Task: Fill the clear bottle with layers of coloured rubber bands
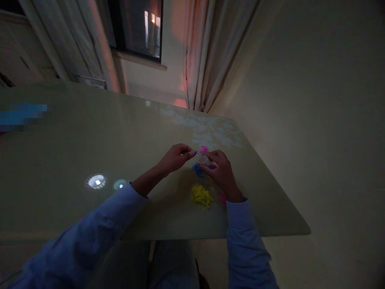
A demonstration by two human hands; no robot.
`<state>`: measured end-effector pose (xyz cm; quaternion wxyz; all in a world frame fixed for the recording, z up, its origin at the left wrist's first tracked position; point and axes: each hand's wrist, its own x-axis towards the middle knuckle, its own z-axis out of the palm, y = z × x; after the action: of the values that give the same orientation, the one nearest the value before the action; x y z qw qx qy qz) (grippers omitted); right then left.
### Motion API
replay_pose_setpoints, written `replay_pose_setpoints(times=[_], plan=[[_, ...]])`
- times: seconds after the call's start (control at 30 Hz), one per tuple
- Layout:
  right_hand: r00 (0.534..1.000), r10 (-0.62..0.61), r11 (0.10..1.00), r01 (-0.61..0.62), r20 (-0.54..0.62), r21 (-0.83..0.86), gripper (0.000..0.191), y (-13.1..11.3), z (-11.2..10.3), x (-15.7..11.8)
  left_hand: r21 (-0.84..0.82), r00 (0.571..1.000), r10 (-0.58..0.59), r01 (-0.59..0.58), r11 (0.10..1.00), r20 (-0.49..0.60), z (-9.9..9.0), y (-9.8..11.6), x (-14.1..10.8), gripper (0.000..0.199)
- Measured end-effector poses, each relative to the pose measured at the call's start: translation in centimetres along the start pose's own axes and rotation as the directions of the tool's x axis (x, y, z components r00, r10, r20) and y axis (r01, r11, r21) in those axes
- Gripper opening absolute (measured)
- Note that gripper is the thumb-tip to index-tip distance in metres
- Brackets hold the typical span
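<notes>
My left hand [177,157] pinches a small blue piece [195,153] between thumb and fingertips, just left of a clear bottle. The clear bottle [204,159] has a pink top [203,149] and is gripped by my right hand [220,167]. Some coloured bits show low in the bottle, partly covered by the fingers. Below the bottle lies a small pile of blue pieces [197,169]. Nearer to me is a larger pile of yellow pieces [201,196]. Pink pieces [223,199] are partly hidden by my right wrist.
The glossy table [75,140] reflects round lights on its left part. Its right edge slants beside the wall [315,120]. A blurred blue object [21,115] lies at the far left. Curtains [200,52] and a window stand beyond the table.
</notes>
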<state>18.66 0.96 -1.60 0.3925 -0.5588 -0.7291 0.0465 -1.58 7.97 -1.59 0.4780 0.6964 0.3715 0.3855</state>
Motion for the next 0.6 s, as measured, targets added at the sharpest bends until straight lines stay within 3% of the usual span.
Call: replay_pose_setpoints(times=[0.1, 0.27, 0.47, 0.6], plan=[[0.999, -0.044, 0.999, 0.044, 0.023, -0.006, 0.033, -0.23, 0.01, 0.06, 0.174, 0.997, 0.078, -0.073, 0.982, -0.019, 0.28, 0.47, -0.23, 0.020], [0.996, -0.081, 0.996, 0.082, 0.042, -0.026, 0.035, -0.23, 0.10, 0.12, 0.243, 0.986, 0.165, -0.167, 0.956, 0.027, 0.47, 0.87, -0.56, 0.016], [0.994, -0.091, 0.996, 0.092, 0.063, -0.013, 0.038, -0.19, 0.24, 0.03, 0.229, 0.980, 0.191, -0.200, 0.953, 0.060, 0.35, 0.92, -0.71, 0.018], [0.994, -0.089, 0.995, 0.086, 0.069, 0.040, 0.040, -0.07, 0.29, -0.04, 0.116, 0.980, 0.169, -0.181, 0.977, 0.104, 0.13, 0.96, -0.59, 0.020]])
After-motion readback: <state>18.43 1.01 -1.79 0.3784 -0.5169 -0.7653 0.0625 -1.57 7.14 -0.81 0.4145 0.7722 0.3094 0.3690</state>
